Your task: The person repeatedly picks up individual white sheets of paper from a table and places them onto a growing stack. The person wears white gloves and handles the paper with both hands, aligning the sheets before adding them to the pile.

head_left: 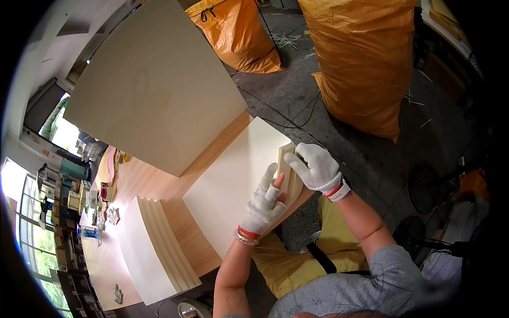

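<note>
Cream stack (228,177) has its edge between left hand (265,205) and right hand (316,168).

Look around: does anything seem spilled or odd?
Thin white strips litter the dark grey floor beside two orange plastic sacks, as if spilled. On the left hand, the white knitted glove oddly leaves fingertips bare.

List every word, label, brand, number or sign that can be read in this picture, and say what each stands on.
No text can be read here.
Paper on the wall at the left: any print too small to read.
Blue-and-white item on the table: too blurred to read.
Orange sacks and pale panel: no writing to be made out.
</note>
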`<state>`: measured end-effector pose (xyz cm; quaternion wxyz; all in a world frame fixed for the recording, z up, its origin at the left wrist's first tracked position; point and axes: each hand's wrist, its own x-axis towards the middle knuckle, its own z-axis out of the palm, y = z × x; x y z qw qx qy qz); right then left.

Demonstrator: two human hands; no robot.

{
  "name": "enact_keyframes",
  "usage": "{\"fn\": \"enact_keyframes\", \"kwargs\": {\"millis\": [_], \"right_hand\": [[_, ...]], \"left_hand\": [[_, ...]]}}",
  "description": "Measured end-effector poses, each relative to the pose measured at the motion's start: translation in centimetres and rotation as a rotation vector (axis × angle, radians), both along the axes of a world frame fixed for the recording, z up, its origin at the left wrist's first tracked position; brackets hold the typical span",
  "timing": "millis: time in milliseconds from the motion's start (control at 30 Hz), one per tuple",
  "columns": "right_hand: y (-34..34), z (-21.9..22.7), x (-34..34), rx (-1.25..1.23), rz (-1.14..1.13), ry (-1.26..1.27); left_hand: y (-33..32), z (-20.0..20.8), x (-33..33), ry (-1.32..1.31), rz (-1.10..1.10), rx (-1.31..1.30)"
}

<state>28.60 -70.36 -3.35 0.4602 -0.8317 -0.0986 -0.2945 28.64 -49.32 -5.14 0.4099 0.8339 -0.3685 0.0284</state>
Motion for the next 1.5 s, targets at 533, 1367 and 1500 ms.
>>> {"fn": "enact_keyframes", "kwargs": {"millis": [533, 1367, 1500], "right_hand": [[0.0, -0.3, 0.2, 0.022, 0.001, 0.014], [0.1, -0.7, 0.5, 0.018, -0.032, 0.012], [0.1, -0.7, 0.5, 0.019, -0.022, 0.018]], "left_hand": [[-0.1, 0.7, -0.2, 0.05, 0.015, -0.002], [0.3, -1.1, 1.1, -0.069, -0.093, 0.007], [-0.4, -0.2, 0.5, 0.0, -0.03, -0.068]]}}
